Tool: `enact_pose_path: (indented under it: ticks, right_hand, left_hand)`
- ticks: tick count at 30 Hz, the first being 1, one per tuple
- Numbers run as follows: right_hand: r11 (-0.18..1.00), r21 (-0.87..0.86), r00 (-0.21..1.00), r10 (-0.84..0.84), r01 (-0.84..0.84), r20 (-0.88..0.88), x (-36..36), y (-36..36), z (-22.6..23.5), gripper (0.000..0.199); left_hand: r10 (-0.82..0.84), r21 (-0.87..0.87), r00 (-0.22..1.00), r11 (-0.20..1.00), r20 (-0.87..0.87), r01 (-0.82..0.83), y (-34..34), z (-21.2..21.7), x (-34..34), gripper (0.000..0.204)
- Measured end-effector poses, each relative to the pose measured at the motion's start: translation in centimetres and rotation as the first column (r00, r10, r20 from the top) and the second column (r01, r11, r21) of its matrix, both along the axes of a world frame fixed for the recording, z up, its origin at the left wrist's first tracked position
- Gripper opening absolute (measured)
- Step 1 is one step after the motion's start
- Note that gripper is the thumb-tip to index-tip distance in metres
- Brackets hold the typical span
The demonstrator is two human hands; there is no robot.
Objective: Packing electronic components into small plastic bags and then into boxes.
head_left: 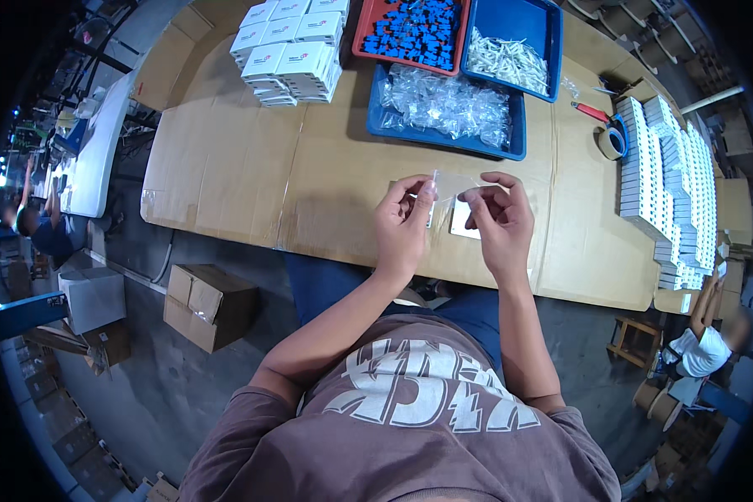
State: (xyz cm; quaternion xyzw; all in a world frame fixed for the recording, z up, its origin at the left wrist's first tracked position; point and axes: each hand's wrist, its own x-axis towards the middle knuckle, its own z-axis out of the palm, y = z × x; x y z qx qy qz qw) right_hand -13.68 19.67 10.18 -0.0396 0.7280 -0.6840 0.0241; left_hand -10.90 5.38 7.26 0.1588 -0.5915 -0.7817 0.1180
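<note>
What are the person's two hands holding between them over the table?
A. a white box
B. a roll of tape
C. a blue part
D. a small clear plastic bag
D: the left hand and right hand pinch a small clear plastic bag between their fingertips; the tape roll lies off to the right.

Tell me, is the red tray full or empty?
Full: small blue parts cover nearly the whole red tray at the table's far edge.

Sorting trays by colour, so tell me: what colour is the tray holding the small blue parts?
Red tray, clearest in the head view.
</note>
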Motion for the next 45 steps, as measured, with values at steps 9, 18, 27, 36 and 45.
enact_pose_path:
  ticks: [9, 18, 27, 36, 45]
  right_hand:
    - [0.999, 0.050, 0.997, 0.006, -0.010, 0.072, -0.9, 1.6, -0.6, 0.033]
    - [0.919, 0.376, 0.943, 0.015, 0.118, -0.333, 0.4, 1.1, 0.5, 0.021]
    - [0.953, 0.293, 0.984, 0.116, -0.072, -0.137, 1.2, -0.6, -0.4, 0.018]
    - [0.933, 0.338, 0.980, 0.169, -0.123, -0.108, 0.9, -0.7, -0.7, 0.026]
    - [0.932, 0.336, 0.985, 0.166, -0.139, -0.054, 0.5, -0.5, -1.8, 0.026]
  left_hand:
    - [-0.184, 0.121, 0.981, 0.977, 0.065, 0.175, -0.9, -0.8, 0.5, 0.019]
    - [-0.145, 0.151, 0.987, 0.979, 0.069, 0.133, -0.9, -1.1, 0.4, 0.013]
    - [-0.159, 0.212, 0.983, 0.968, 0.090, 0.137, -0.7, -1.1, 0.6, 0.014]
    - [-0.275, 0.298, 0.941, 0.931, 0.197, 0.210, -1.2, -1.4, 0.6, 0.023]
    - [-0.309, 0.166, 0.931, 0.946, 0.195, 0.279, -1.9, -1.3, 0.4, 0.023]
